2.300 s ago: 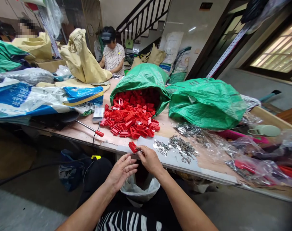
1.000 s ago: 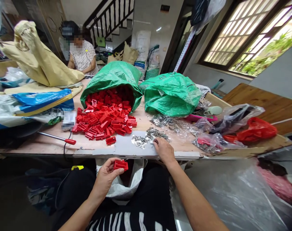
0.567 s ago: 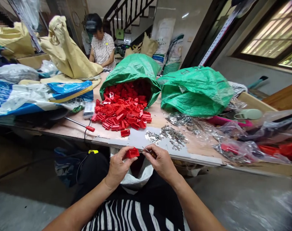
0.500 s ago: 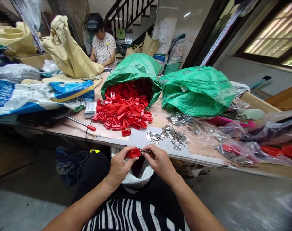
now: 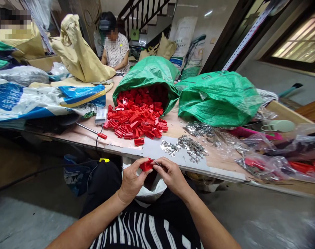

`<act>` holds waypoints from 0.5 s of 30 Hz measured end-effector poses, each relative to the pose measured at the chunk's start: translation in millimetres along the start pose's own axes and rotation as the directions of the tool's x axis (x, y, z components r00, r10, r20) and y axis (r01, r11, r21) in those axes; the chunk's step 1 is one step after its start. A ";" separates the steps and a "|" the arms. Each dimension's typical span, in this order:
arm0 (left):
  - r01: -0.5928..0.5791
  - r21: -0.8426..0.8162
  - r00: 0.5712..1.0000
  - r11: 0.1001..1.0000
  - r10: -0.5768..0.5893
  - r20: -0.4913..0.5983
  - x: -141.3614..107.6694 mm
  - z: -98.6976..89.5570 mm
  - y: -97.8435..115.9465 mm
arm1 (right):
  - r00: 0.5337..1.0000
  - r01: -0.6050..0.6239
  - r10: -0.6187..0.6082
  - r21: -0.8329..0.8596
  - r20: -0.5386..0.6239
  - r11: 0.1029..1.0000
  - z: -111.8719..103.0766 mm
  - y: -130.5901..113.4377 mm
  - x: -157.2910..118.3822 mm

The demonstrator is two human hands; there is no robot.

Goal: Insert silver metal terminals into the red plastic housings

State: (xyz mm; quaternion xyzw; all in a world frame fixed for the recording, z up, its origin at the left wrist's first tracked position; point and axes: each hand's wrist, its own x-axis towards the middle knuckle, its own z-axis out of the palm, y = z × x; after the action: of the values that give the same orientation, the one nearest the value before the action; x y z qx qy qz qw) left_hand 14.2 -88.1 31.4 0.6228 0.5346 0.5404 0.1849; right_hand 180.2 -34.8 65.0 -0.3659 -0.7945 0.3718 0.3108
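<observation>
My left hand (image 5: 133, 180) pinches a small red plastic part (image 5: 146, 165) between thumb and fingers, above my lap in front of the table edge. My right hand (image 5: 171, 176) is closed on a thin metal piece (image 5: 156, 163), its end against the right side of the red part; most of it is hidden by my fingers. Just beneath both hands, a white sack (image 5: 153, 193) gapes between my legs. On the table ahead lies a heap of similar red parts (image 5: 138, 121), spilling from a green sack (image 5: 149, 67). To its right are piles of small flat metal pieces (image 5: 170, 148).
A second green sack (image 5: 217, 100) lies on the right, beside clear plastic bags (image 5: 266, 152). A tool with a red handle (image 5: 102, 136) rests near the left table edge (image 5: 113, 149). Across the table sits a person (image 5: 116, 52). Blue-white sacking (image 5: 40, 100) covers the left side.
The view has shifted slightly, so everything sits a little further right. The red part has tilted in my left fingers, and my right fingers have come closer against it.
</observation>
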 end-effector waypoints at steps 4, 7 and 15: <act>-0.028 0.066 0.999 0.997 0.029 -0.016 -1.0 -0.3 -1.4 | 0.991 -0.126 0.133 0.206 -0.021 0.970 -3.3 8.1 -0.2; -0.054 0.081 0.998 0.995 0.055 -0.019 -0.7 0.9 -1.6 | 0.976 -0.199 0.216 0.254 -0.041 0.947 -0.9 13.3 -0.2; -0.155 -0.015 0.985 0.988 0.155 0.074 1.2 -0.4 3.8 | 0.943 -0.333 0.284 0.460 0.175 0.823 2.7 15.5 4.0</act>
State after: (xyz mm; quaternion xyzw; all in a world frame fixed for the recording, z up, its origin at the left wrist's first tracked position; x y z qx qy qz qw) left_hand 15.4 -88.6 35.1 0.6816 0.4746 0.5318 0.1654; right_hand 181.4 -25.5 51.8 -0.3815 -0.6210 0.6210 0.2884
